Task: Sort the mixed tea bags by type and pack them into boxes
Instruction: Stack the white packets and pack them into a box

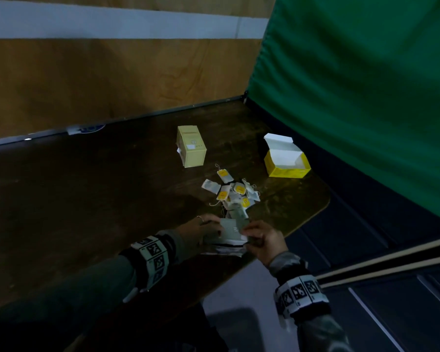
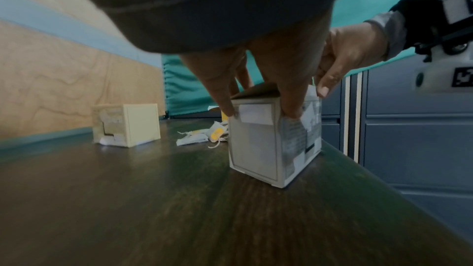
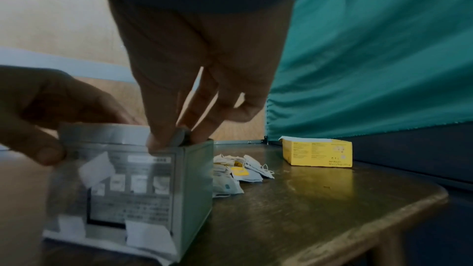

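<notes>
A grey-green tea box (image 1: 233,231) stands upright near the table's front edge, with both hands on it. My left hand (image 2: 261,113) grips its top from above, thumb and fingers on opposite edges. My right hand (image 3: 174,141) pinches a small flap at the box's top corner. The box (image 3: 133,185) has torn white paper patches on its printed side. Just beyond it lies a loose pile of tea bags (image 1: 233,193), some with yellow tags, some plain white. What is inside the grey-green box is hidden.
A cream box (image 1: 191,146) stands shut at the middle back of the dark wooden table (image 1: 87,199). An open yellow box (image 1: 286,161) sits at the right, near a green curtain (image 1: 366,85). The table's rounded right corner (image 3: 422,195) is close to the grey-green box.
</notes>
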